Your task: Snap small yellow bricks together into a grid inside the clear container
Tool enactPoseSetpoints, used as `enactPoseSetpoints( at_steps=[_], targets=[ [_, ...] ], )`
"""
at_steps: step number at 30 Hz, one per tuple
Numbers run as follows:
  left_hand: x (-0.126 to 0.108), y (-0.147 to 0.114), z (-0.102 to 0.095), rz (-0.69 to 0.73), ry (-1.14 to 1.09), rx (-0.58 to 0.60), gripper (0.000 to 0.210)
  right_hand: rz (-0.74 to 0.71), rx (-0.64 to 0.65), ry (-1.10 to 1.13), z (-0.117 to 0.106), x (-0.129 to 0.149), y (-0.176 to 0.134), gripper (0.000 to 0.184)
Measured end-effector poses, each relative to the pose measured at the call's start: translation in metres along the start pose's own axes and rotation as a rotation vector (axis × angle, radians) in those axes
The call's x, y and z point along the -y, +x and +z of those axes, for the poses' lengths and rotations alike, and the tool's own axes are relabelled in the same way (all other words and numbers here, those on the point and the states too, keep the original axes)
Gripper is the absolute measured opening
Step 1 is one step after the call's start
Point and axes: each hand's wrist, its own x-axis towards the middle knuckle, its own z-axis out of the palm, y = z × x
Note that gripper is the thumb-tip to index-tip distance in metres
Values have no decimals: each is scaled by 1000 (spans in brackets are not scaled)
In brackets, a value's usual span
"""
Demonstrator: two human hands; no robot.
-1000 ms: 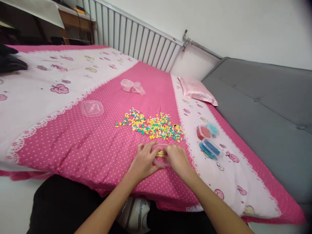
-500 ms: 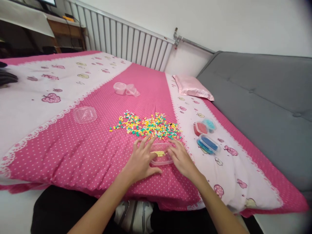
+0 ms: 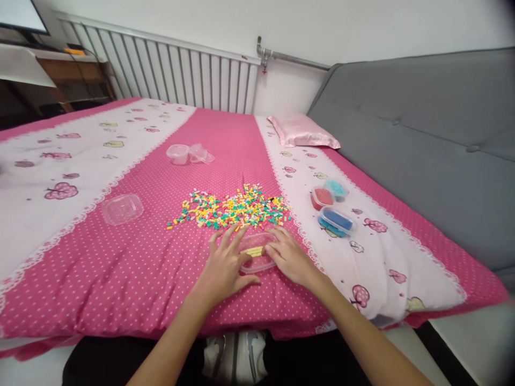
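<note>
Tub (image 3: 260, 265) with yellow sticks (image 3: 253, 251) in it: it rests on the pink middle band of the bedspread (image 3: 100, 268), at the near side, between the two hands and just on the near side of a heap of beads.

Far left, a monitor (image 3: 23, 17) stands on a desk (image 3: 72, 71). Next along, a clear lid (image 3: 123, 209) lies flat on the pink band, well apart from the hands. Behind it a radiator (image 3: 169, 64) runs along the wall. A clear tub (image 3: 177, 155) and some clear pieces (image 3: 201, 154) sit close together on the far part of the band; whether they touch I cannot tell.

The left hand (image 3: 223, 265) is spread at the tub's left side, thumb well apart from the fingers, one finger reaching over the rim toward the sticks. The beads (image 3: 237, 206), yellow, green, white and pink, lie loose beyond the fingertips. The right hand (image 3: 290, 260) is curved over the tub's right side, tips near the sticks' right end; whether it pinches them I cannot tell.

Further right come a pillow (image 3: 303, 131), a red tub (image 3: 322, 198), a light-blue tub (image 3: 336, 190) behind it, a blue tub (image 3: 337, 221) nearer, and the grey headboard (image 3: 426, 112).
</note>
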Motion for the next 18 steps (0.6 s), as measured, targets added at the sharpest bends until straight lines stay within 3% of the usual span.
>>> enactPoseSetpoints(
  at_steps=[10, 18],
  targets=[
    [-2, -10, -6, -55, 110, -38, 57, -17, -1, 21, -5, 1, 0, 41],
    [-4, -13, -1, -59, 140, -22, 42, 5, -6, 67, -7, 0, -1, 49]
  ],
)
